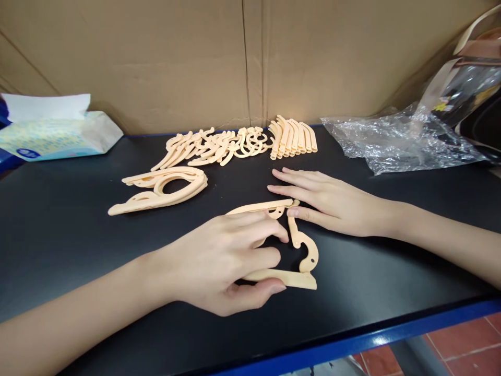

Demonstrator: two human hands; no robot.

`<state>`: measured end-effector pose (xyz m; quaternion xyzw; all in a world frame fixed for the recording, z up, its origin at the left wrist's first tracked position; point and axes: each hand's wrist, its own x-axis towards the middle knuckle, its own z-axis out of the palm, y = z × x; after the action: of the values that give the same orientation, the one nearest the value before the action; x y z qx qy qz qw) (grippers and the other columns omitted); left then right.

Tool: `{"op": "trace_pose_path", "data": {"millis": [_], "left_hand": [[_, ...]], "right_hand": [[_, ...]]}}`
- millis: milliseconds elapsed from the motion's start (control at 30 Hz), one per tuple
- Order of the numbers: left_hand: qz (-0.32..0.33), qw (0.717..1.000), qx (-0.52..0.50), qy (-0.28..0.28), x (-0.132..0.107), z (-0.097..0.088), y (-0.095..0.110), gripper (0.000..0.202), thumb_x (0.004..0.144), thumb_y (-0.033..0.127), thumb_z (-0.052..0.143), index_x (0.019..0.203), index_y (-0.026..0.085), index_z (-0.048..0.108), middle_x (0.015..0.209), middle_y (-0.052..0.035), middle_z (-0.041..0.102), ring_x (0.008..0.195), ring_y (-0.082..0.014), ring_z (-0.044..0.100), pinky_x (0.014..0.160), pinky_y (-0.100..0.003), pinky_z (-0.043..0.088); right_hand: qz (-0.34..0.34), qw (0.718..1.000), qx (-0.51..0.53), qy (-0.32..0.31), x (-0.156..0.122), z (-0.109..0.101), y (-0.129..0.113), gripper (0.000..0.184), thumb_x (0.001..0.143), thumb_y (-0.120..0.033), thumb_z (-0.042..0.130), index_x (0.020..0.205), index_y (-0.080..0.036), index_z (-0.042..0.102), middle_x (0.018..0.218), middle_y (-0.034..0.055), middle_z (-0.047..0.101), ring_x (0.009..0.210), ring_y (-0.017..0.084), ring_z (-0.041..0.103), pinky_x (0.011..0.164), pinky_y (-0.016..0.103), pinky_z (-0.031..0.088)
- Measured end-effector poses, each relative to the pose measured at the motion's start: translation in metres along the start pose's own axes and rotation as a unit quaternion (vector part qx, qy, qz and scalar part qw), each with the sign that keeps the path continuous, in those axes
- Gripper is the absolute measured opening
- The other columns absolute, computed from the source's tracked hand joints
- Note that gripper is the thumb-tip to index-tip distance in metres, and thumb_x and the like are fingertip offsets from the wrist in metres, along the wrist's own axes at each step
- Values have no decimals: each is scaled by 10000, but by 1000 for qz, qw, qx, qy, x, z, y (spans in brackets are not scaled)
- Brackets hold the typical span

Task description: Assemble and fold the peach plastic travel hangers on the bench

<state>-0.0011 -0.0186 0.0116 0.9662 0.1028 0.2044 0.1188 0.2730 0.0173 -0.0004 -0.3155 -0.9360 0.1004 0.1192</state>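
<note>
My left hand curls over cream plastic folding hanger parts on the table, its fingers bent and its thumb low. A straight hanger arm passes under its index finger and thumb, and another hanger arm runs beneath its upper fingers. To their right lies a curved hook piece with a small hole, touching the lower arm's end. My right hand lies flat with its fingers spread, the thumb at the top end of a short strip that meets the hook piece.
Stacked assembled folding hangers lie at left. Loose hook parts and tube-like arms are piled at the back. A tissue pack stands back left, a crumpled clear plastic bag back right. Cardboard walls off the black table's rear.
</note>
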Motion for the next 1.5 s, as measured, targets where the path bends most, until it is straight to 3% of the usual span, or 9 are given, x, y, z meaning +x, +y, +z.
{"op": "trace_pose_path", "data": {"millis": [100, 200, 333, 433, 667, 1000, 1167, 1300, 1500], "left_hand": [[3, 1000, -2, -4, 1, 0, -1, 281, 1031, 230, 567, 751, 209, 565, 1094, -108, 731, 1010, -197, 706, 1031, -336, 565], [1, 1000, 12, 1, 2, 0, -3, 167, 1038, 270, 578, 925, 176, 657, 1160, -118, 737, 1103, -226, 692, 1114, -368, 531], [-16, 997, 72, 9, 2, -1, -6, 270, 1098, 329, 499, 1150, 156, 700, 1311, -120, 730, 1183, -244, 683, 1138, -399, 514], [-16, 995, 94, -1, -1, 2, -9, 349, 1132, 351, 414, 1233, 163, 690, 1349, -108, 733, 1217, -244, 688, 1126, -393, 523], [-3, 996, 87, 32, -7, 10, -16, 338, 1147, 336, 381, 1228, 167, 663, 1372, -88, 733, 1312, -226, 664, 1165, -377, 476], [1, 993, 113, 13, -2, 2, -11, 329, 1131, 312, 431, 1162, 134, 705, 1328, -98, 763, 1210, -267, 736, 1018, -390, 586], [9, 991, 134, 19, 0, 1, -9, 284, 1116, 240, 451, 1143, 125, 710, 1259, -96, 789, 1176, -251, 751, 997, -364, 594], [23, 989, 144, 33, 1, 2, -9, 292, 1111, 207, 441, 1091, 117, 718, 1212, -97, 799, 1114, -248, 767, 954, -364, 605], [28, 989, 141, 35, 0, 2, -8, 257, 1098, 191, 475, 1115, 117, 721, 1247, -91, 789, 1159, -244, 753, 970, -360, 593]], "right_hand": [[-5, 1000, -12, 4, 0, 0, 0, 623, 1119, -536, 358, 1587, -152, 502, 1700, 175, 360, 1601, 348, 317, 1263, 669, 330], [-30, 999, -21, 23, 0, 1, 0, 551, 1124, -478, 393, 1535, -155, 568, 1659, 168, 453, 1554, 325, 427, 1240, 612, 403], [-79, 996, -14, 47, 1, 2, -2, 441, 1130, -388, 408, 1434, -202, 667, 1576, 130, 582, 1427, 265, 583, 1156, 509, 510], [-62, 996, -22, 51, 1, 0, -5, 406, 1126, -379, 424, 1383, -242, 707, 1538, 102, 621, 1350, 257, 628, 1108, 491, 535], [-24, 997, -4, 71, 0, -5, -10, 353, 1114, -382, 456, 1120, -214, 767, 1206, 90, 739, 1029, 216, 683, 868, 403, 577], [-63, 996, -20, 55, 0, -5, -8, 402, 1112, -437, 462, 1336, -251, 740, 1262, 97, 694, 1106, 215, 657, 918, 391, 582], [-111, 989, -66, 78, 1, -3, -9, 485, 1117, -436, 439, 1439, -154, 666, 1263, 146, 701, 1085, 230, 655, 926, 411, 588], [-114, 990, -31, 72, 1, -3, -7, 450, 1113, -432, 461, 1386, -172, 706, 1297, 131, 698, 1140, 212, 657, 939, 375, 583], [-115, 987, -83, 71, 0, -5, -6, 491, 1108, -460, 451, 1357, -137, 725, 1290, 178, 689, 1099, 257, 664, 925, 421, 584]]}}
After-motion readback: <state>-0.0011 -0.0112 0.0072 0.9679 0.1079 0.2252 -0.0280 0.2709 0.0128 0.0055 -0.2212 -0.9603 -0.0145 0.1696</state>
